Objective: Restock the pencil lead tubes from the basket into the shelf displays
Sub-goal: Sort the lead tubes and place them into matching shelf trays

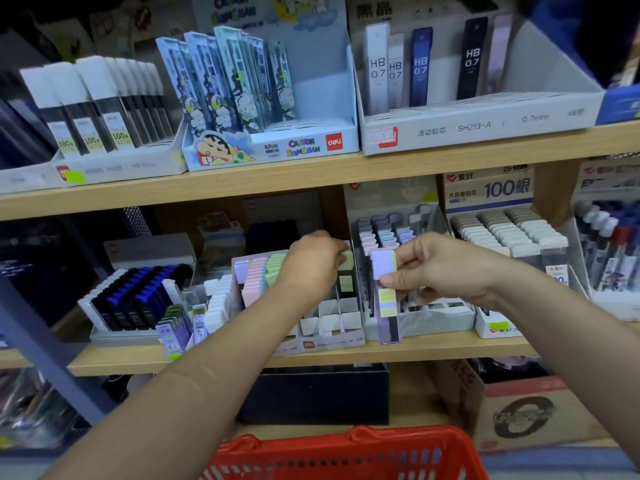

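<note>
Though blurred, the purple tube seems upright, cap topmost.

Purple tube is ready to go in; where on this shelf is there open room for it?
Free: the empty front slots of the pastel display, between its filled rows and the grey display; that display's front slots near the right hand also look bare. Crowded: those rows beside the left hand, and the white-capped box far right.
</note>
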A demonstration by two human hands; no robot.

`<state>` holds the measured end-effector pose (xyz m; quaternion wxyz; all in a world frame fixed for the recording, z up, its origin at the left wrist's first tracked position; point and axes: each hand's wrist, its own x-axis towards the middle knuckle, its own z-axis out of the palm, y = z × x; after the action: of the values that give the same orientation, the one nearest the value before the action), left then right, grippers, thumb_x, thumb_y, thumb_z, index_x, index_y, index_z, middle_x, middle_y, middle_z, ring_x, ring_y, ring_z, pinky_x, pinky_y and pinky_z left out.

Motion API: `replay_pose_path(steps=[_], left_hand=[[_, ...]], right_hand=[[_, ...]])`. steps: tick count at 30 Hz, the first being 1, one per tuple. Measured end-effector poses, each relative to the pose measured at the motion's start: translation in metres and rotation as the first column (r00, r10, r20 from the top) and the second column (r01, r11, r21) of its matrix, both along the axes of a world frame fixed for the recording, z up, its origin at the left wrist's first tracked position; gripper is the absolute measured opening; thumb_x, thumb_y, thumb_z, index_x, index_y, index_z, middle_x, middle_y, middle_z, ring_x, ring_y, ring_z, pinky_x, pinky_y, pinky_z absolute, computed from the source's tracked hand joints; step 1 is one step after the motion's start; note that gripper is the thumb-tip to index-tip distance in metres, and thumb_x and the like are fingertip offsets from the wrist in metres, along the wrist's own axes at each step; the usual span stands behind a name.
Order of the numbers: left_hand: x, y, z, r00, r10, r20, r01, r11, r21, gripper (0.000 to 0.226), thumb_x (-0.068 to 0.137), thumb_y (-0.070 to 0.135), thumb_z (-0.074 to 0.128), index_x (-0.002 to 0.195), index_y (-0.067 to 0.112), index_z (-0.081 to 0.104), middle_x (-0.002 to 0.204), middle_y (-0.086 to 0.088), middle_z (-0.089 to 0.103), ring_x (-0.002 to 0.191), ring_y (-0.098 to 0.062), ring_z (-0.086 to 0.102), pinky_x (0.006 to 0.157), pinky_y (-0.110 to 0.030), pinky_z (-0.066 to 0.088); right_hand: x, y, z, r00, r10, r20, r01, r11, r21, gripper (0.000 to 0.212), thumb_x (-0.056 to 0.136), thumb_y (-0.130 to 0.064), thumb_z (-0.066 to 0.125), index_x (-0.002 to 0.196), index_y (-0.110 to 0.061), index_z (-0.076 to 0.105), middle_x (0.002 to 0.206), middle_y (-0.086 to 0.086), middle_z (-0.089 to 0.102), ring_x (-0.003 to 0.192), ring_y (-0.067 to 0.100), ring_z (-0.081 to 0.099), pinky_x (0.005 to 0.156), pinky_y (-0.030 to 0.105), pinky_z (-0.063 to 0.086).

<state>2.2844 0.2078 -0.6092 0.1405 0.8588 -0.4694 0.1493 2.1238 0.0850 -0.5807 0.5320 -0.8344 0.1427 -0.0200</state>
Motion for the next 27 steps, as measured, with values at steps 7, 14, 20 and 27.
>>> replay_pose_path(steps=[7, 14, 20, 27], left_hand=[[0.004, -0.002, 0.006, 0.994, 0.079, 0.075, -0.081, 0.997, 0.018, 0.015, 0.095, 0.019, 0.052, 0.107, 0.017, 0.062, 0.098, -0.01, 0.067, 0.09, -0.032, 0.062, 0.069, -0.034, 0.048], [0.008, 0.019, 0.017, 0.999, -0.018, 0.044, 0.02, 0.999, -0.028, 0.03, 0.097, 0.029, 0.051, 0.123, 0.025, 0.063, 0.113, -0.002, 0.069, 0.105, -0.023, 0.06, 0.081, -0.031, 0.048], [0.002, 0.06, 0.027, 0.996, -0.071, 0.05, 0.056, 0.967, 0.249, 0.04, 0.086, 0.054, 0.06, 0.122, 0.036, 0.06, 0.116, 0.012, 0.063, 0.116, -0.015, 0.044, 0.093, -0.038, 0.039], [0.002, 0.059, 0.014, 0.963, -0.14, 0.23, 0.021, 0.891, 0.454, 0.024, 0.089, 0.04, 0.057, 0.113, 0.034, 0.058, 0.101, 0.005, 0.062, 0.109, -0.018, 0.048, 0.098, -0.043, 0.023]], right_hand=[[0.003, 0.007, -0.004, 0.999, 0.038, -0.009, -0.035, 0.975, 0.22, 0.009, 0.099, -0.008, 0.054, 0.103, -0.002, 0.059, 0.076, 0.013, 0.063, 0.065, 0.017, 0.066, 0.056, 0.025, 0.056], [0.006, 0.016, -0.008, 0.999, 0.041, 0.012, -0.043, 0.954, 0.296, 0.012, 0.101, -0.01, 0.051, 0.109, -0.005, 0.059, 0.083, 0.014, 0.071, 0.081, 0.028, 0.073, 0.057, 0.026, 0.059], [0.014, 0.022, -0.017, 1.0, 0.0, 0.011, -0.003, 0.951, 0.31, 0.016, 0.101, -0.009, 0.05, 0.114, -0.005, 0.06, 0.106, 0.024, 0.071, 0.083, 0.029, 0.073, 0.06, 0.027, 0.059], [0.024, 0.03, -0.029, 0.999, -0.044, -0.018, 0.047, 0.951, 0.306, 0.022, 0.1, -0.003, 0.05, 0.12, -0.008, 0.056, 0.117, 0.024, 0.067, 0.09, 0.029, 0.074, 0.071, 0.033, 0.062]])
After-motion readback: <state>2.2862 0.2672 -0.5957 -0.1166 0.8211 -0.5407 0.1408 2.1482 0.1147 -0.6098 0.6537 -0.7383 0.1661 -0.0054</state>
